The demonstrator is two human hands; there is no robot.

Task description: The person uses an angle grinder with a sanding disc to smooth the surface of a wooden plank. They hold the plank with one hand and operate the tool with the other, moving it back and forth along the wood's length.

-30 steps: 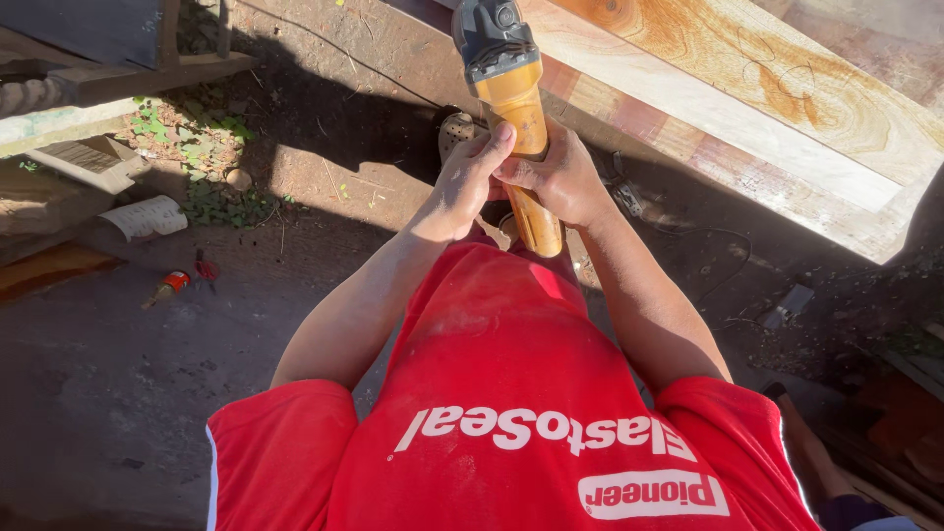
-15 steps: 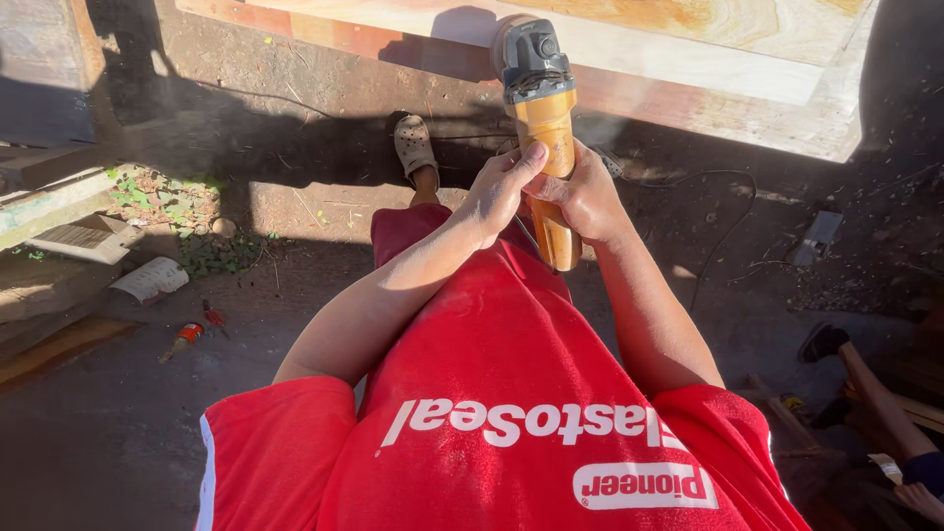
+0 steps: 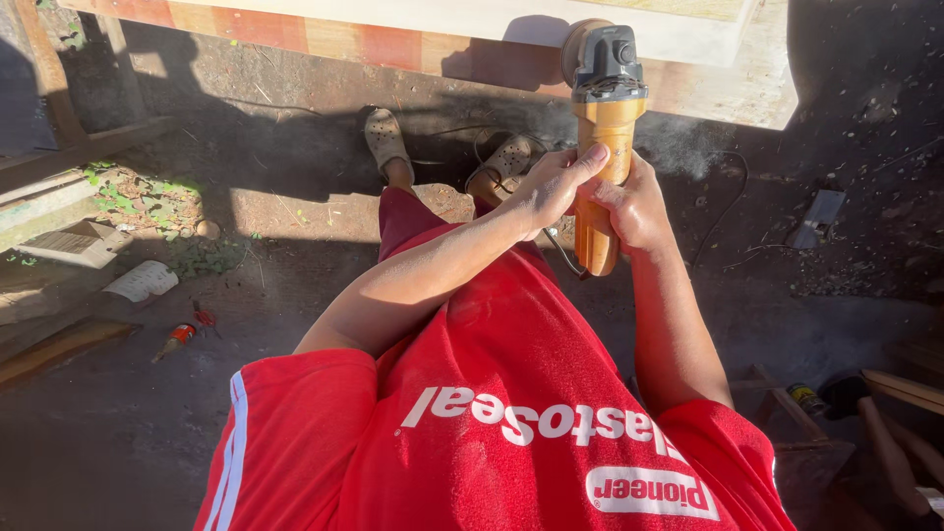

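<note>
Bare dirt ground (image 3: 295, 246) is lying below the hands, carrying a dark cable (image 3: 723, 211) just right of them, a weed patch (image 3: 138, 197), crumpled paper (image 3: 143, 280) and a small orange bottle (image 3: 177, 336) well to their left.

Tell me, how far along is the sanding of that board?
In hand: both the left hand and right hand grip the orange grinder, its disc against the edge of the pale plank, with dust drifting beside it. Done: the plank's top face looks pale and clean. Left: the plank's red-streaked side looks unworked; how much remains cannot be told.
</note>
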